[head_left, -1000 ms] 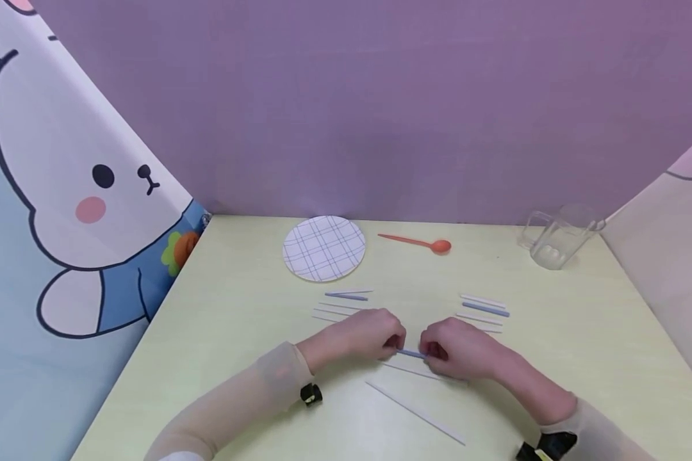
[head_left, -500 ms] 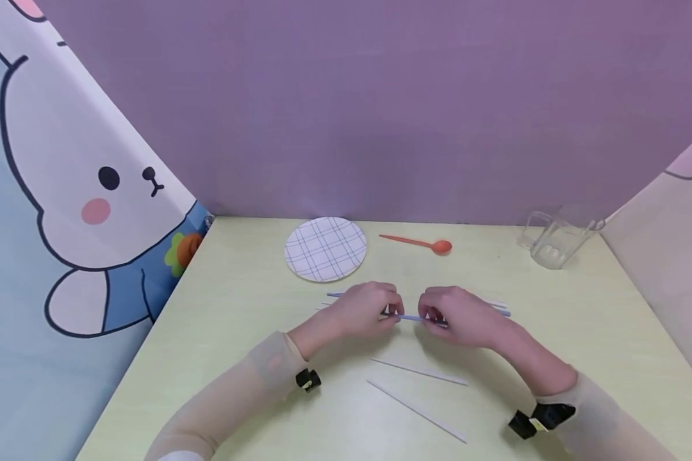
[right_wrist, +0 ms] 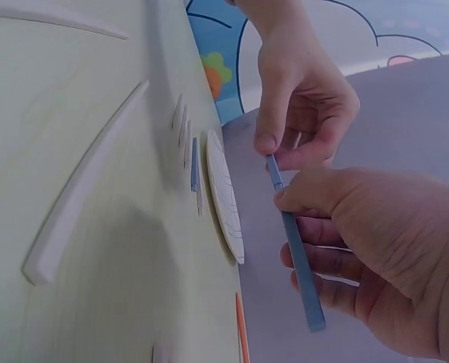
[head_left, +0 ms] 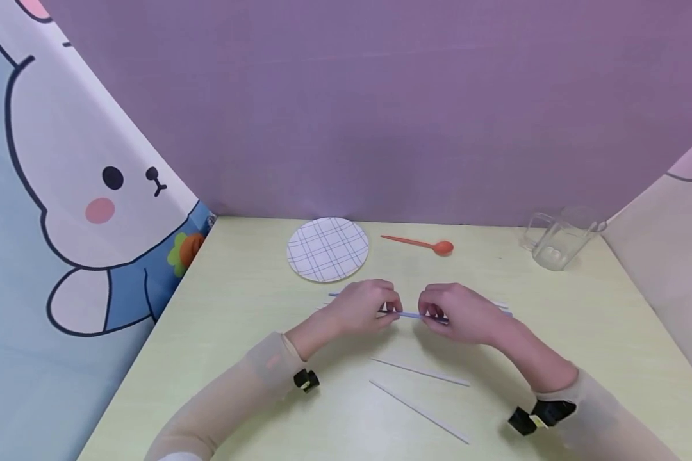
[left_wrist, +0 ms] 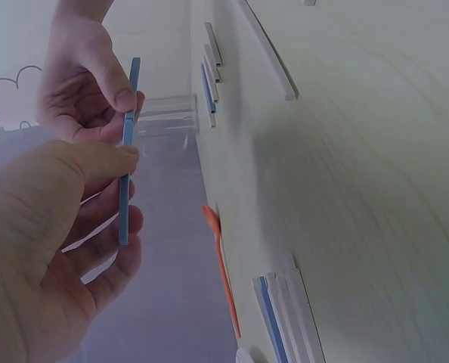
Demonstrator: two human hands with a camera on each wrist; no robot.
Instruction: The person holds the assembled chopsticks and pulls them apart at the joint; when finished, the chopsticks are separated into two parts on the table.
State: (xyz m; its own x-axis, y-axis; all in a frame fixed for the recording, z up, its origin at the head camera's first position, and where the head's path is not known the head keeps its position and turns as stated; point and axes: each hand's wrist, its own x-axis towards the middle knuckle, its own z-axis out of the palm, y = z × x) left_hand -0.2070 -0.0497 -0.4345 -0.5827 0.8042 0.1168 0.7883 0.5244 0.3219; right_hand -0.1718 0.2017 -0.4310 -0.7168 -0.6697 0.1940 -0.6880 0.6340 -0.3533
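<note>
My left hand [head_left: 364,308] and right hand [head_left: 467,312] hold a thin blue stick [head_left: 409,315] between them, pinching it with thumbs and fingers. The stick is raised off the table in both wrist views, with a small line across it between the two thumbs [right_wrist: 278,185]. Two long white sticks [head_left: 420,372] lie on the table nearer the person. A left group of shorter white sticks with a blue one [left_wrist: 272,318] lies near the plate. Another such group [left_wrist: 211,76] lies to the right; both groups are partly hidden behind the hands in the head view.
A round checked plate [head_left: 327,250] rests at the back of the table [head_left: 254,256]. Right of it lies an orange spoon [head_left: 443,248]. A clear jug [head_left: 553,250] with a handle stands at the back right corner. A purple backdrop [head_left: 380,115] rises behind.
Both hands have lifted the blue stick away from the front white sticks, up and farther from the person. Over the last half second they have moved only slightly.
</note>
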